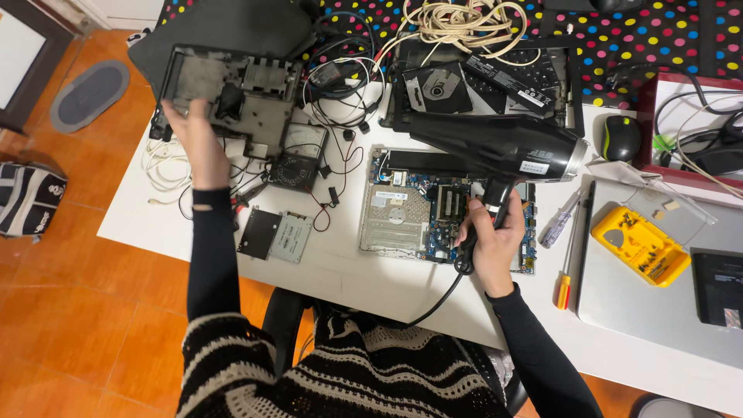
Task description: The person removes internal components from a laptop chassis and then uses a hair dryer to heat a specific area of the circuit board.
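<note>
Knitted black-and-cream sleeves fill the bottom edge, below the bare white table [340,271]. Taking the exposed blue laptop motherboard [422,209] as landmark: far to its left, the left hand [200,141] lies with fingers together, curled over the near edge of a dusty grey plastic laptop case shell [232,89]. Just left of the board lie two flat rectangular drives [275,234]. Directly over the board, the right hand [489,240] wraps all fingers tight around the handle of a glossy black hair dryer [495,147], whose barrel lies level with the nozzle pointing left. Right of the board rest two screwdrivers [565,232] and a yellow screw tray [641,245].
</note>
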